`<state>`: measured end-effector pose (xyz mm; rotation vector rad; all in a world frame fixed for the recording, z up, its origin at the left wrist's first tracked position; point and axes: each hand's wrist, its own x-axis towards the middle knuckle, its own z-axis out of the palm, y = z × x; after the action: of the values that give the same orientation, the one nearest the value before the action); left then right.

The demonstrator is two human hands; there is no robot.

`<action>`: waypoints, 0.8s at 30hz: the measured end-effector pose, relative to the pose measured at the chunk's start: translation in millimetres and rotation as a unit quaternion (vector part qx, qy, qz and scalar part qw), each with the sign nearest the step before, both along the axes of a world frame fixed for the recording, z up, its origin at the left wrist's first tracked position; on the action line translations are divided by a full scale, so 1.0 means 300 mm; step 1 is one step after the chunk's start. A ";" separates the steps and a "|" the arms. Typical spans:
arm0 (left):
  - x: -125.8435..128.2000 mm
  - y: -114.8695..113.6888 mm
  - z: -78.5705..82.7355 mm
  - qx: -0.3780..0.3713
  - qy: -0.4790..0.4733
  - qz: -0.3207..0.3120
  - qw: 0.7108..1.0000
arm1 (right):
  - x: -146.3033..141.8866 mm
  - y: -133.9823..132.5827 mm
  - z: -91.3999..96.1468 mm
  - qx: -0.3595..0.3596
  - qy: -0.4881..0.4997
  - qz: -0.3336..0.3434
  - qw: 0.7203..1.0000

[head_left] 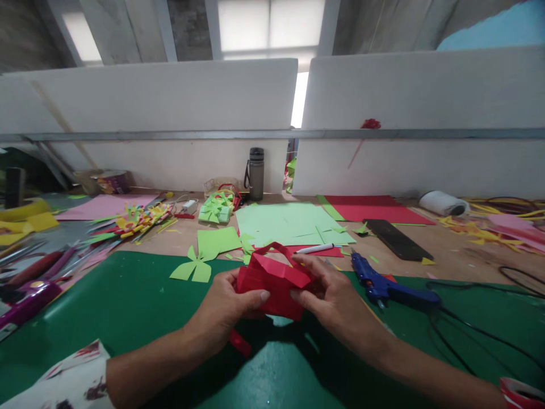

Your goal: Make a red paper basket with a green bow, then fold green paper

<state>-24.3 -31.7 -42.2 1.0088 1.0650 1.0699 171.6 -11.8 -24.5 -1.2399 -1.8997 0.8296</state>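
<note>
A small folded red paper bag (pixel 279 284) with a strip handle arching over its top is held up between my two hands, above the green mat (pixel 140 307). My left hand (pixel 232 301) closes on its left side, thumb on the near face. On the right side my right hand (pixel 323 287) grips it, with the thumb low on the front and the fingers behind and above. A red paper strip (pixel 239 343) shows below my left hand. Beyond the bag lie a white pen (pixel 315 249) and a light green paper flower shape (pixel 193 266).
A blue glue gun (pixel 389 287) with a black cord lies to the right, near a dark phone (pixel 398 240). Pale green sheets (pixel 285 221) and red sheets (pixel 374 209) lie behind. A grey bottle (pixel 256 173) stands by the white partition. Scissors and tools (pixel 38 278) crowd the left.
</note>
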 end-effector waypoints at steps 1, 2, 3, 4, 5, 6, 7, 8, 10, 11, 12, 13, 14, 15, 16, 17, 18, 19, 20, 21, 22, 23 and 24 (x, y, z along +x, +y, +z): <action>0.001 0.000 -0.002 0.001 -0.001 -0.001 1.000 | 0.002 0.003 0.000 0.026 -0.015 0.002 1.000; 0.001 0.001 -0.004 -0.001 -0.002 0.002 1.000 | 0.004 0.006 0.000 0.052 -0.029 0.006 0.998; 0.002 0.002 -0.006 -0.003 -0.005 0.006 1.000 | 0.005 0.009 -0.001 0.079 -0.040 0.011 0.996; 0.003 0.003 -0.008 -0.005 -0.007 0.010 1.000 | 0.007 0.012 -0.001 0.106 -0.048 0.017 0.993; 0.005 0.004 -0.009 -0.007 -0.007 0.013 1.000 | 0.008 0.015 -0.002 0.132 -0.055 0.020 0.989; 0.006 0.005 -0.009 -0.009 -0.007 0.012 1.000 | 0.010 0.018 -0.004 0.157 -0.060 0.020 0.986; 0.007 0.004 -0.009 -0.010 -0.006 0.011 1.000 | 0.011 0.021 -0.007 0.181 -0.066 0.018 0.981; 0.009 0.004 -0.008 -0.012 -0.004 0.008 1.000 | 0.012 0.024 -0.010 0.203 -0.073 0.013 0.976; 0.013 0.001 -0.005 -0.014 0.001 0.008 1.000 | 0.012 0.031 -0.015 0.248 -0.090 0.009 0.965; 0.015 -0.001 -0.003 -0.014 0.005 0.008 1.000 | 0.012 0.033 -0.017 0.273 -0.100 0.010 0.957; 0.017 -0.003 -0.002 -0.015 0.009 0.009 1.000 | 0.011 0.035 -0.018 0.301 -0.109 0.013 0.947; 0.020 -0.006 -0.001 -0.016 0.013 0.010 1.000 | 0.011 0.036 -0.019 0.326 -0.120 0.017 0.937; 0.022 -0.008 0.000 -0.016 0.015 0.009 1.000 | 0.010 0.036 -0.019 0.347 -0.134 0.020 0.928; 0.025 -0.010 -0.001 -0.017 0.016 0.007 1.000 | 0.009 0.035 -0.019 0.364 -0.149 0.022 0.919; 0.027 -0.012 -0.002 -0.017 0.012 0.004 1.000 | 0.009 0.033 -0.019 0.379 -0.164 0.024 0.910; 0.030 -0.015 -0.004 -0.016 0.004 0.000 1.000 | 0.009 0.030 -0.019 0.394 -0.180 0.028 0.901; 0.033 -0.017 -0.006 -0.016 -0.008 -0.007 1.000 | 0.011 0.026 -0.019 0.412 -0.195 0.031 0.889; 0.035 -0.018 -0.009 -0.017 -0.023 -0.015 0.999 | 0.013 0.023 -0.018 0.433 -0.210 0.034 0.876; 0.038 -0.020 -0.011 -0.018 -0.039 -0.024 0.999 | 0.016 0.019 -0.018 0.456 -0.225 0.040 0.860; 0.040 -0.021 -0.012 -0.021 -0.053 -0.032 0.998 | 0.019 0.015 -0.017 0.478 -0.242 0.051 0.843; 0.041 -0.021 -0.012 -0.025 -0.062 -0.037 0.997 | 0.023 0.011 -0.017 0.494 -0.257 0.066 0.828; 0.042 -0.021 -0.012 -0.029 -0.067 -0.041 0.996 | 0.026 0.008 -0.016 0.504 -0.272 0.084 0.816; 0.042 -0.021 -0.011 -0.032 -0.070 -0.042 0.996 | 0.029 0.005 -0.016 0.506 -0.280 0.100 0.810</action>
<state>-11.7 -37.9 -45.4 0.9071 0.9291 1.0166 180.2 -10.3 -29.1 -0.6004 -2.4131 -0.5618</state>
